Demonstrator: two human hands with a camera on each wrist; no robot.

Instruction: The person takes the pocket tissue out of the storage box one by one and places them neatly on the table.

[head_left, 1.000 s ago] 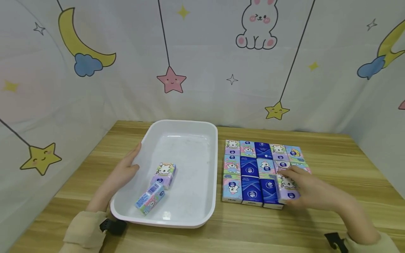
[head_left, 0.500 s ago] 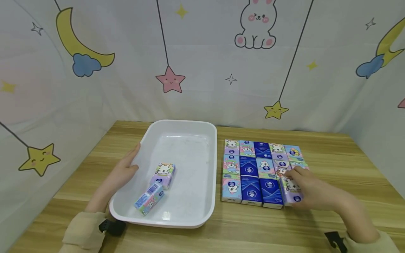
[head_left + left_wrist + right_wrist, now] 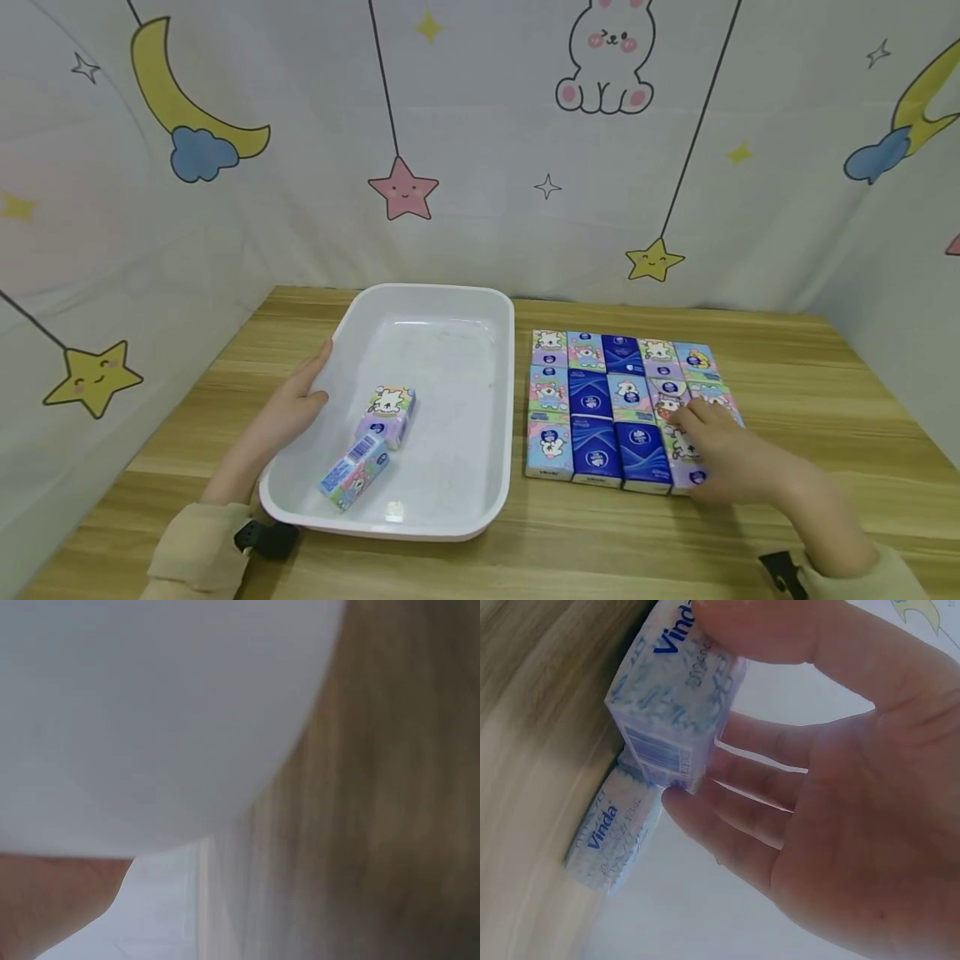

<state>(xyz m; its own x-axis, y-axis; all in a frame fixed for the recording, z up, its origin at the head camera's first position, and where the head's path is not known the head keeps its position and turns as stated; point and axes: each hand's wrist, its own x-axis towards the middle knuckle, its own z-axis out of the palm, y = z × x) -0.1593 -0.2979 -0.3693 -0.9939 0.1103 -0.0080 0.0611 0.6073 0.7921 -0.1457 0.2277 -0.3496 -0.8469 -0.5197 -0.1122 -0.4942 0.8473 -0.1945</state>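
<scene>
My right hand [image 3: 693,429] pinches a lilac tissue pack [image 3: 688,475] at the front right corner of a grid of tissue packs [image 3: 600,392] on the wooden table [image 3: 810,392]. In the right wrist view, thumb and fingers [image 3: 712,825] hold this pack [image 3: 676,697] from both sides, with another pack [image 3: 615,836] just beyond it. My left hand [image 3: 300,396] rests flat against the left rim of a white tray [image 3: 420,288]. Two tissue packs [image 3: 388,412] [image 3: 356,472] lie inside the tray.
The grid sits close beside the tray's right wall. A curtain with moon, star and rabbit prints [image 3: 480,142] closes in the table at the back and both sides. The left wrist view shows only the blurred tray wall [image 3: 150,712] and table wood [image 3: 390,787].
My right hand has shifted on the front right pack, tipping it up and settling its fingers round it. The left hand and the tray have stayed put.
</scene>
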